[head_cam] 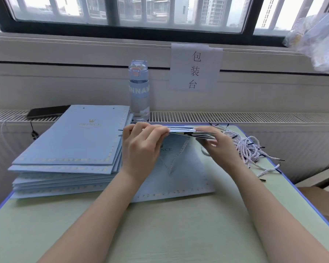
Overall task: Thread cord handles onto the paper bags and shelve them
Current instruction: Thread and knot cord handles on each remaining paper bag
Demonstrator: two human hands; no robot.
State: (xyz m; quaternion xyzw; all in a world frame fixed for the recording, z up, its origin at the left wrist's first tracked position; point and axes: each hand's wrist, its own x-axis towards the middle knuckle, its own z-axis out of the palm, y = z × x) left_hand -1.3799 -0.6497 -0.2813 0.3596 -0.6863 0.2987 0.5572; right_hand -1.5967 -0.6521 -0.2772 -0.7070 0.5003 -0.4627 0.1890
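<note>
Working on the table (179, 234): bag stack (74, 141) left, current bag (188, 177) centre, mouth lifted; left hand (141, 147) pinches the top edge, right hand (218, 147) pinches the opposite end. The cord (179, 129) lies along that edge: feed tip squarely, keep panels apart.

A stack of paper bags (70, 149) lies on the counter (160, 234) at the left, one bag (179, 179) just right of it. Loose cords (251, 149) lie at the right edge; a bottle (139, 92) stands behind the stack.
</note>
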